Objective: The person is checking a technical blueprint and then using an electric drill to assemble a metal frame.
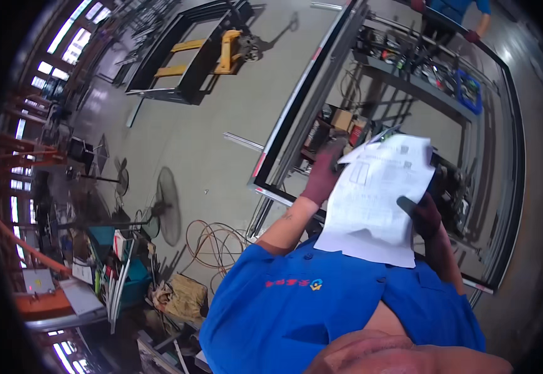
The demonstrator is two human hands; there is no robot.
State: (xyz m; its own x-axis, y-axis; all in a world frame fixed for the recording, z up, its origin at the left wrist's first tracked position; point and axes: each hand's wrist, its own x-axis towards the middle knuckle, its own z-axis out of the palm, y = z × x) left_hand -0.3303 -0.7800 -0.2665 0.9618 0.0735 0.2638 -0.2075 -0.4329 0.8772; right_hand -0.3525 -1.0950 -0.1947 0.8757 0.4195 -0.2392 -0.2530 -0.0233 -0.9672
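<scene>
A sheaf of white printed papers [377,199] sits in front of the person's chest, over the near part of a large rectangular frame [310,93], its lower edge against a blue work shirt [302,311]. The print is faint: a few heading lines, two small dark blocks near the top, a ruled box at the upper left and rows of fine text, all too small to read.

The right hand [427,218], in a maroon glove with a dark green thumb, pinches the right edge, thumb laid over the top sheet and the other fingers out of sight underneath. The left hand [324,174], gloved in maroon too, is at the upper left edge of the papers; its fingers are blurred, and I cannot tell whether they grip.

The shirt carries a row of red characters beside a small yellow-and-blue emblem. Short red and white marks run along the frame's silver outer edge. Beyond the papers, a long grey tray [383,65] holds jumbled tools, with a blue crate [478,103] at its right end. A co-worker [455,7] in blue stands at the frame's far end.
</scene>
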